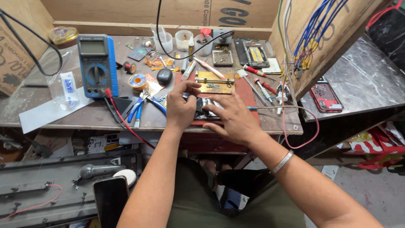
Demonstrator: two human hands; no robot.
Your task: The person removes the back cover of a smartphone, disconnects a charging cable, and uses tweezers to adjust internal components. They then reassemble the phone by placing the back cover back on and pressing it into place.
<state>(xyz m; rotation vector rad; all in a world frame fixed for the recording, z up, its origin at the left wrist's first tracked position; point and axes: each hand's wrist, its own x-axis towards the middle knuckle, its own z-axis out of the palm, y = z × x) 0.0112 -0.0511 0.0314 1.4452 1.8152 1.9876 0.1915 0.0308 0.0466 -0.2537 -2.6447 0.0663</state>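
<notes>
- Multimeter (97, 65), blue, at ten o'clock of the hands; not in use.
- Left hand (180, 107): fingers closed on the left end of the opened phone (207, 109).
- Right hand (234, 120): fingers spread flat, pressing the phone at bench centre.
- Judgement: seating or pressing step; next move calls for steady, even pressure.

centre of frame: left hand (180, 107) and right hand (233, 119), both resting on a small dark opened phone (205, 109) lying on a red rectangular work mat (247, 96). upper left: blue and grey multimeter (97, 64). right edge: red-cased phone (325, 97) on grey marble slab (363, 80).
</notes>
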